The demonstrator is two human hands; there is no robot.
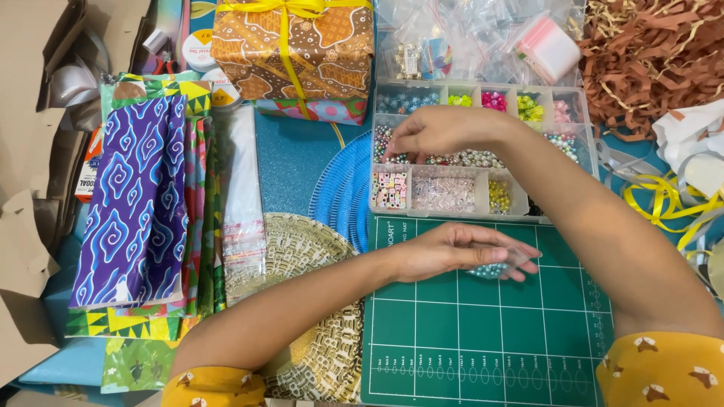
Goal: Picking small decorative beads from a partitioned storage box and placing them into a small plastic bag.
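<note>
My left hand (452, 252) hovers over the green cutting mat (483, 339), holding a small clear plastic bag (501, 265) with pale blue beads in it. My right hand (434, 134) reaches into the clear compartmented bead box (584, 143), its fingertips pinched down in a compartment of silvery beads (471, 159). Whether a bead is between those fingers is hidden. Other compartments hold letter cubes (391, 189), clear beads (443, 194) and yellow beads (498, 195).
A wrapped gift box with yellow ribbon (294, 49) stands at the back. Folded patterned papers (139, 203) lie on the left beside cardboard (26, 151). Brown paper shreds (648, 60) and yellow ribbon (667, 203) sit right. Small zip bags (483, 34) lie behind the bead box.
</note>
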